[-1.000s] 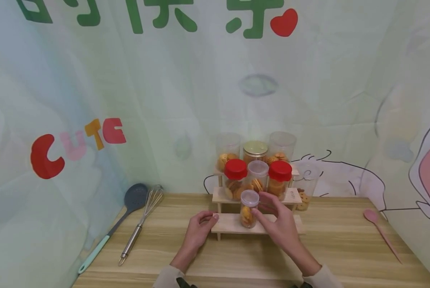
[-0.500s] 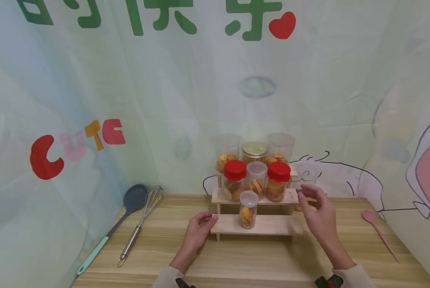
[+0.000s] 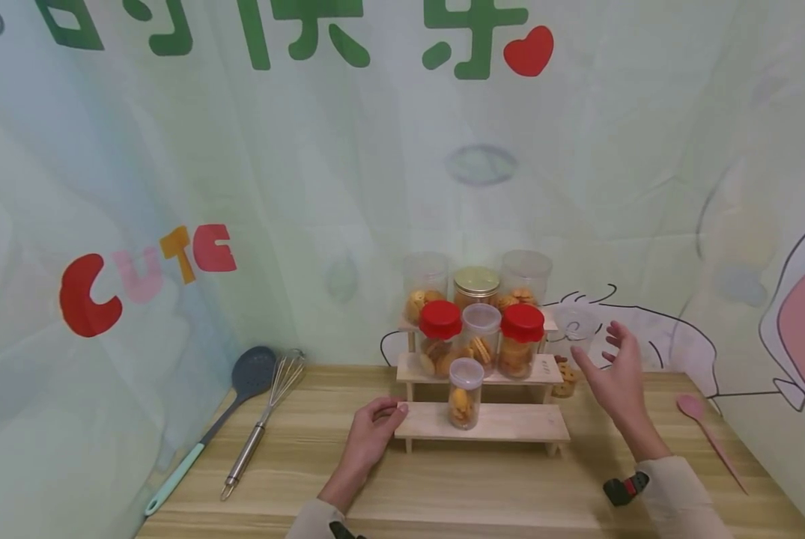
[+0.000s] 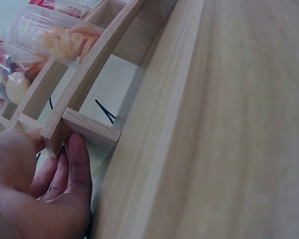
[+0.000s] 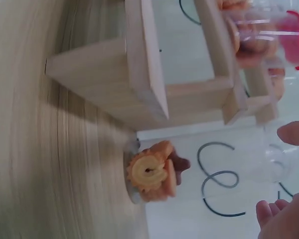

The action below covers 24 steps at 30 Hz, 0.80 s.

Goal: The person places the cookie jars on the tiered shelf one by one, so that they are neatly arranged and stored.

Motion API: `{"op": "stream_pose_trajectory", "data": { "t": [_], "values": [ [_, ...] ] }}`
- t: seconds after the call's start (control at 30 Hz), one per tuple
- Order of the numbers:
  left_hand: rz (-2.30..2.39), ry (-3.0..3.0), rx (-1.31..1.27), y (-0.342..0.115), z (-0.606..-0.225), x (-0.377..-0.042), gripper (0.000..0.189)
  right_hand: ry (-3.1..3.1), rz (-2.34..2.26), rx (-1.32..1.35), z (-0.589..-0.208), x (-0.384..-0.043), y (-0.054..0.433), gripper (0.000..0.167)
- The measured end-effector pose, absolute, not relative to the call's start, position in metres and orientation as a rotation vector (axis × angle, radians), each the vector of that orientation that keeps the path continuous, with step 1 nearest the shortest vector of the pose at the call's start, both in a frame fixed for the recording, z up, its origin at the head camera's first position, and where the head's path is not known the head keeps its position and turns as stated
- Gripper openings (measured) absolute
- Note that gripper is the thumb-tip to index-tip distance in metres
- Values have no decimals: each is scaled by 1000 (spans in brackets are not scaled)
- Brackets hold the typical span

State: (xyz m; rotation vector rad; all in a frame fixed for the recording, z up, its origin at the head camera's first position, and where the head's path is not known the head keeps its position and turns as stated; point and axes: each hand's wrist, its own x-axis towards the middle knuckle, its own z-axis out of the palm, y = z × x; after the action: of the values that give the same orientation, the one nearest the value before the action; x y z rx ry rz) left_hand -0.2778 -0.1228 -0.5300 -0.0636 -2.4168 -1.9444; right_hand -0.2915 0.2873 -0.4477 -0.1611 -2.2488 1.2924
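Note:
A wooden three-step stand point(image 3: 523, 421) stands on the table with cookie jars on its steps. My left hand point(image 3: 370, 433) grips the left end of the lowest step; in the left wrist view its thumb is over the board and the fingers point(image 4: 78, 162) are under it. A small clear jar of cookies point(image 3: 465, 397) stands near the middle of that step. Right of the stand, a tall clear jar point(image 3: 564, 378) with cookies at its bottom stands on the table. My right hand point(image 3: 621, 378) is beside this jar, fingers apart, holding nothing.
Two red-lidded jars point(image 3: 440, 320) flank a clear-lidded jar point(image 3: 481, 337) on the middle step. A gold-lidded jar point(image 3: 476, 281) stands between two clear jars on top. A slotted turner point(image 3: 254, 370) and a whisk point(image 3: 260, 423) lie left, a pink spoon point(image 3: 712, 434) right.
My right hand has left the small jar, which stays on the lowest step, and moved right to the tall jar. My left hand keeps its grip on the stand.

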Motion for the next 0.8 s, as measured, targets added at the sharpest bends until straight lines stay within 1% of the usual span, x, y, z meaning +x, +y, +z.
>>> {"op": "stream_pose_trajectory", "data": {
  "t": [0.17,0.4,0.8],
  "values": [
    [-1962,-2403,-59,-123,-530,-277,45,-2321,1353,-139,-451,-303,290,97],
    [-1978,-2408,-55,-123,-531,-276,46,-2361,1375,-136,-457,-313,289,101],
    [-1979,-2413,-43,-123,-531,-278,47,-2394,1365,-151,-460,-315,288,93]
  ]
}}
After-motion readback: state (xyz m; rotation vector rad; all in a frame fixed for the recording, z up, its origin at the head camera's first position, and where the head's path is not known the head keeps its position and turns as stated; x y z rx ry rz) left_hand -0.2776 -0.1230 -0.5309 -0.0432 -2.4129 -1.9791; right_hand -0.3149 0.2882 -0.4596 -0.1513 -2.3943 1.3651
